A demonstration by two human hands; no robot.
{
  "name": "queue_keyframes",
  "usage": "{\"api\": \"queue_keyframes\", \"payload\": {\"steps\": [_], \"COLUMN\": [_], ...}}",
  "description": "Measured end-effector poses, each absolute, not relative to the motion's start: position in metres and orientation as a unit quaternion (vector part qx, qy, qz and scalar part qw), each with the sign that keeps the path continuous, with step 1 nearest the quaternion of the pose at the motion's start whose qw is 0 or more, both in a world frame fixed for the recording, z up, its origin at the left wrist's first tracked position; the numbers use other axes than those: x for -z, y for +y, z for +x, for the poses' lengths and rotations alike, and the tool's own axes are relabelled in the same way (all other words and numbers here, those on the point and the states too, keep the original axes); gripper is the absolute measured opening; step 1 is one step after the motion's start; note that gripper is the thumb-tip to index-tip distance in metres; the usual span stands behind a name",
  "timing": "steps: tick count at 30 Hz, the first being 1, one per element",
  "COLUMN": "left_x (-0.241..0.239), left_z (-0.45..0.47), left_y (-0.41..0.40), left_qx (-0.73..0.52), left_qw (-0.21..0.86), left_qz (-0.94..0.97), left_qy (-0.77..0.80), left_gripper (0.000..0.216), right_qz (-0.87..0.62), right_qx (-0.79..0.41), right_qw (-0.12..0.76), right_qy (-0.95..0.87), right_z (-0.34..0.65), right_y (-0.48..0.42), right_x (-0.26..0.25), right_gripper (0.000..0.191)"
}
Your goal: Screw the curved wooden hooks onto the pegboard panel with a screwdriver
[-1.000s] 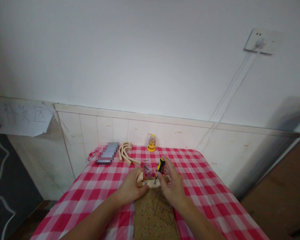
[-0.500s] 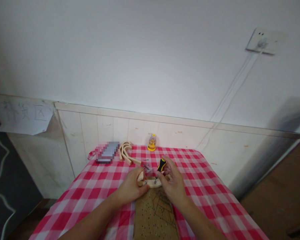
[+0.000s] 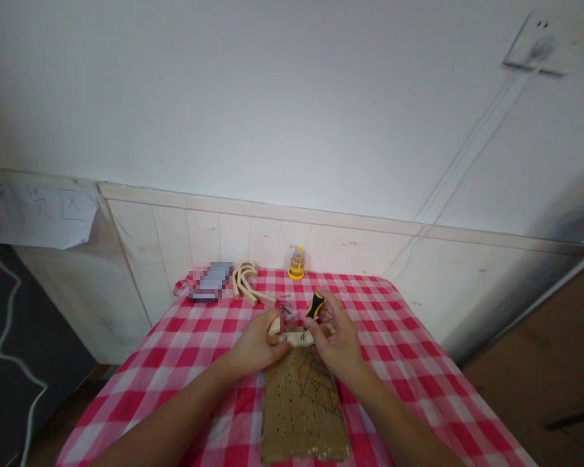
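Note:
My left hand (image 3: 260, 342) is closed around the left end of a pale curved wooden piece (image 3: 294, 338), which lies at the far end of a brown board (image 3: 302, 408) marked with dark dots and drawn lines. Two screw heads show on the wood. A black and yellow screwdriver (image 3: 315, 305) is gripped in my right hand (image 3: 338, 337), tilted, its tip down at the right screw. Just beyond the wood lie several loose screws (image 3: 285, 306).
More curved wooden pieces (image 3: 246, 285) lie at the back left beside a blurred-out flat object (image 3: 211, 282). A yellow bit case (image 3: 296, 264) stands near the wall. The checked tablecloth (image 3: 403, 363) covers the table; a wall socket (image 3: 540, 45) with cables is upper right.
The camera has tipped down a little, so everything sits higher in view and more of the board's near edge shows. Both hands keep nearly the same hold.

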State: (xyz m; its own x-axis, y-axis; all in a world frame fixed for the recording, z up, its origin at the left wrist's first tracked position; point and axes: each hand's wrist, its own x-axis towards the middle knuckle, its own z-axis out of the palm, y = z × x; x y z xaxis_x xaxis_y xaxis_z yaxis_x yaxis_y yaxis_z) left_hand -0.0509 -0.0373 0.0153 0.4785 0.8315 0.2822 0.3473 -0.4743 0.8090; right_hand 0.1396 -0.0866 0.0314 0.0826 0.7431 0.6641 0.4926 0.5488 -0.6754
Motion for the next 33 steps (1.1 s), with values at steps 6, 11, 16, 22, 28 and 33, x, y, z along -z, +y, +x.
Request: {"api": "queue_keyframes", "payload": {"steps": [6,11,16,22,28,33], "left_x": [-0.0183,-0.0202,-0.021,-0.0173,-0.0188,-0.0213], "left_z": [-0.0545,-0.0552,-0.0541,-0.0522,-0.0518,-0.0508], "left_y": [-0.0367,-0.038,-0.038,-0.037,-0.0377,-0.0404], "left_qx": [-0.331,-0.32,-0.328,-0.335,-0.333,-0.344], "left_qw": [0.326,0.321,0.326,0.327,0.322,0.343], "left_qz": [0.8,0.804,0.801,0.795,0.796,0.792], "left_qy": [0.38,0.384,0.38,0.386,0.389,0.369], "left_gripper": [0.021,0.021,0.021,0.022,0.023,0.019], "right_qz": [-0.434,-0.434,-0.439,-0.468,-0.48,-0.478], "right_qx": [-0.172,-0.165,-0.152,-0.142,-0.123,-0.089], "right_qw": [0.587,0.587,0.584,0.571,0.575,0.563], "right_qy": [-0.662,-0.664,-0.666,-0.66,-0.651,-0.668], "right_z": [0.1363,0.1367,0.1384,0.1408,0.1382,0.136], "right_y": [-0.0868,-0.0853,-0.0829,-0.0828,-0.0832,-0.0869], "right_x": [-0.0385,-0.0359,-0.0316,-0.0296,-0.0313,-0.0376], "right_gripper": [0.051,0.051,0.052,0.05,0.049,0.047]}}
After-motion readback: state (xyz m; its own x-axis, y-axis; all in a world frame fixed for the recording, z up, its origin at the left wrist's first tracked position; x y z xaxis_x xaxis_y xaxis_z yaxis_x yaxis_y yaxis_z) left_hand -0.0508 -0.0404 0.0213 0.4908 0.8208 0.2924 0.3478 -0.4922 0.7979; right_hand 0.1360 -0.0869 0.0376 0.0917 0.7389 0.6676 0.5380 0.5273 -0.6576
